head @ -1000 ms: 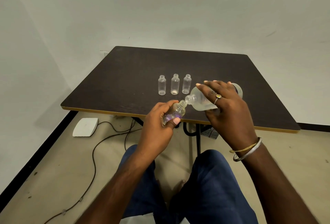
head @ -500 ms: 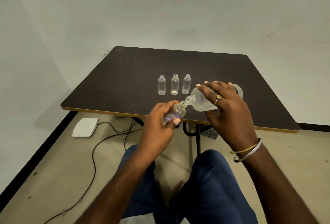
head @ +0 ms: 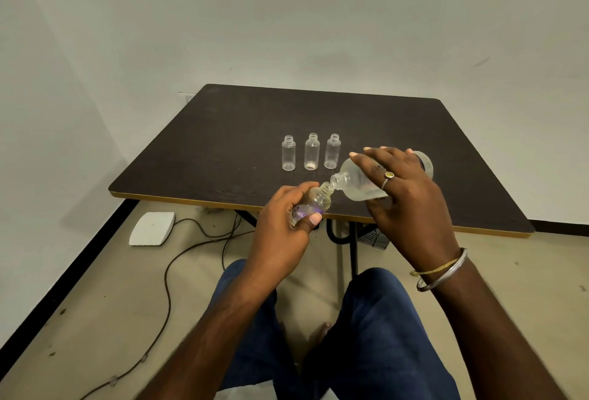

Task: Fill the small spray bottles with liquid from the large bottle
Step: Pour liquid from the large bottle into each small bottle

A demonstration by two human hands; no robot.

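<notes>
My left hand (head: 280, 224) grips a small clear bottle (head: 314, 203), tilted with its open neck up and to the right, over the table's front edge. My right hand (head: 401, 195) holds the large frosted bottle (head: 357, 183) nearly on its side, its mouth touching the small bottle's neck. Clear liquid lies low in the large bottle. Three more small clear bottles stand upright and uncapped in a row behind: left (head: 288, 153), middle (head: 311, 151), right (head: 332, 151).
The dark square table (head: 223, 151) has a yellow-trimmed front edge and stands against a white wall. On the floor to the left lie a white flat device (head: 152, 229) and a dark cable (head: 167, 275). My knees in blue trousers sit below the table edge.
Almost nothing has moved; both hands keep the two bottles mouth to mouth in the same pose.
</notes>
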